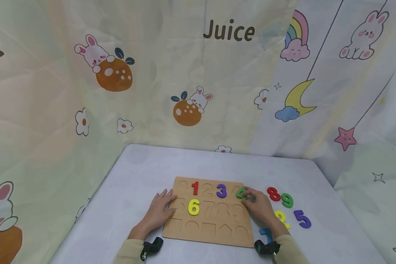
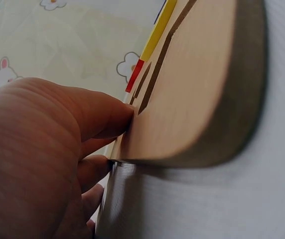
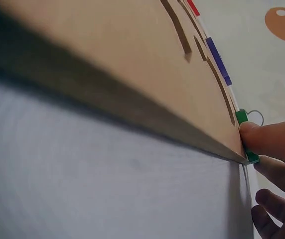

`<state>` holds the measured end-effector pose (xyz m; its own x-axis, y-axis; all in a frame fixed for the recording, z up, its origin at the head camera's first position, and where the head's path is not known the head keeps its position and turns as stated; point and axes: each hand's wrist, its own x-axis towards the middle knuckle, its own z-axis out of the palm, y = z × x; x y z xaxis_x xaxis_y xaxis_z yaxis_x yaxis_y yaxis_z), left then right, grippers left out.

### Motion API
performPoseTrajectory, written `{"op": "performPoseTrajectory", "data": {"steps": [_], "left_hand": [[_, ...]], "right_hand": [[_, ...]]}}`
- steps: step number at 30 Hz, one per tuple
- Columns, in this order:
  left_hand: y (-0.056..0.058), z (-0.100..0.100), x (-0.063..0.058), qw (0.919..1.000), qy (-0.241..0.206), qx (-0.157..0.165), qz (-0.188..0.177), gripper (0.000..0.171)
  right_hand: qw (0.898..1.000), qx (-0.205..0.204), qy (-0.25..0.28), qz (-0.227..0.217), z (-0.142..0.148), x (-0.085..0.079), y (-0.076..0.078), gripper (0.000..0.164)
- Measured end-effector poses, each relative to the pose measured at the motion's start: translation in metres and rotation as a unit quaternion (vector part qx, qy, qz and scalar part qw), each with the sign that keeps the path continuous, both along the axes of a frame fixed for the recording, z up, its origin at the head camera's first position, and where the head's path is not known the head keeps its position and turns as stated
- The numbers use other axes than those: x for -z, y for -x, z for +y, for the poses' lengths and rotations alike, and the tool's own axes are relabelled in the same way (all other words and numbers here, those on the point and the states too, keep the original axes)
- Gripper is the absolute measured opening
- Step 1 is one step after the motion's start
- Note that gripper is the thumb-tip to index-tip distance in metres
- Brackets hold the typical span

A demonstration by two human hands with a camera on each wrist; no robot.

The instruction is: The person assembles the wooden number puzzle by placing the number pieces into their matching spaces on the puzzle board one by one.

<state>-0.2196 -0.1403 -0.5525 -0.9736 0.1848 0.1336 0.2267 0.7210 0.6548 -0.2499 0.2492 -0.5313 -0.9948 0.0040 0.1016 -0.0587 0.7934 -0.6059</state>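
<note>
A wooden number board (image 1: pixel 204 231) lies flat on the table, with a red 1 (image 1: pixel 195 188), a purple 3 (image 1: pixel 221 191) and a yellow 6 (image 1: pixel 193 207) on it. At its upper right corner, my right hand (image 1: pixel 259 206) pinches a green number 4 (image 1: pixel 241 193) between thumb and fingers, over the 4 outline; the right wrist view shows the green piece (image 3: pixel 241 116) at the board's edge. My left hand (image 1: pixel 157 211) rests at the board's left edge. In the left wrist view its thumb (image 2: pixel 107 112) presses on the board's top face, the other fingers beside the edge.
Right of the board lie a red 8 (image 1: pixel 273 194), a green 9 (image 1: pixel 287 200), a purple 5 (image 1: pixel 302 219), a yellow 2 (image 1: pixel 280 215) and a blue 7 (image 1: pixel 266 234). My right arm partly covers the last two. A printed curtain (image 1: pixel 165 55) hangs behind the white table (image 1: pixel 145 161).
</note>
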Motion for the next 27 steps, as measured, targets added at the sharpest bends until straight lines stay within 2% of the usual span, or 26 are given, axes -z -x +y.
{"op": "performPoseTrajectory", "data": {"steps": [17,27], "left_hand": [[-0.001,0.000,-0.001,1.0000,-0.002,0.001,0.000,0.047],[-0.001,0.001,-0.002,0.9999,-0.002,-0.006,-0.009,0.047]], "right_hand": [[0.999,-0.051,-0.018,-0.004,-0.008,-0.007,0.006,0.015],[0.999,-0.046,-0.027,-0.006,-0.012,-0.009,0.008,0.016]]}}
